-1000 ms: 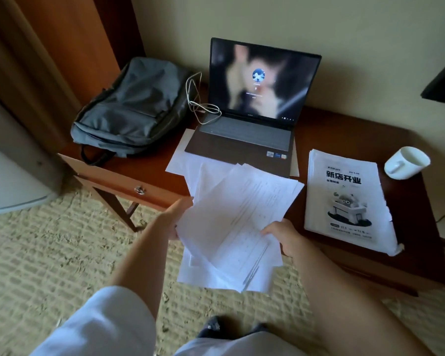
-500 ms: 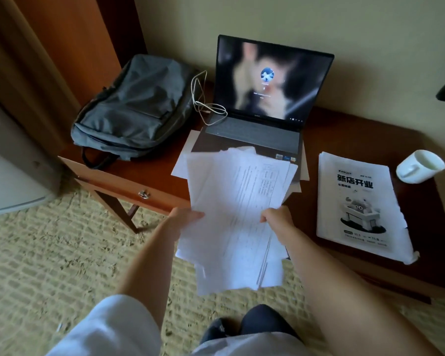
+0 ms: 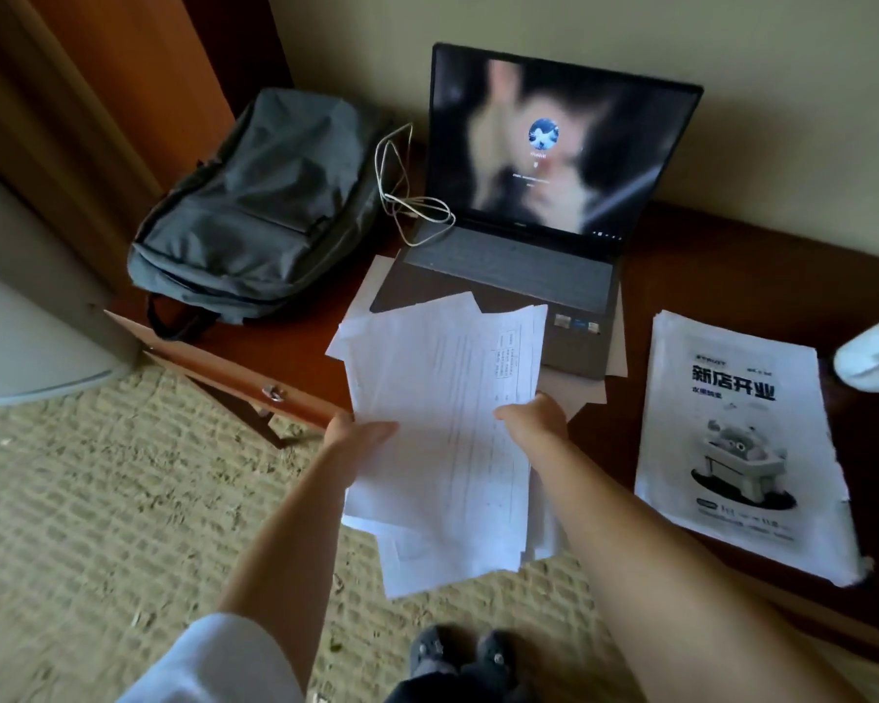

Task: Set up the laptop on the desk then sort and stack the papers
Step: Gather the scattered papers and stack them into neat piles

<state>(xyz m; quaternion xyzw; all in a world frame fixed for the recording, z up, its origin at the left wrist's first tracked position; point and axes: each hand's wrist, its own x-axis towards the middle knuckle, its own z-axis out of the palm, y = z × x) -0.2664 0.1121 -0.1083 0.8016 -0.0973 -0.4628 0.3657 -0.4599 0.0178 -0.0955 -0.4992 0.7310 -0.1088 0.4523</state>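
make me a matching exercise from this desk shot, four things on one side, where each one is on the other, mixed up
Things:
1. backpack
2. laptop
3. mug
4. loose sheets

Places:
A. right edge of the desk
B. held in both hands, the left hand and the right hand
C. left end of the desk
D. open against the wall

Pairs: 1-C, 2-D, 3-A, 4-B

both arms outstretched; left grip, right grip pinching

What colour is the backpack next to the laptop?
The backpack is grey, seen best in the head view.
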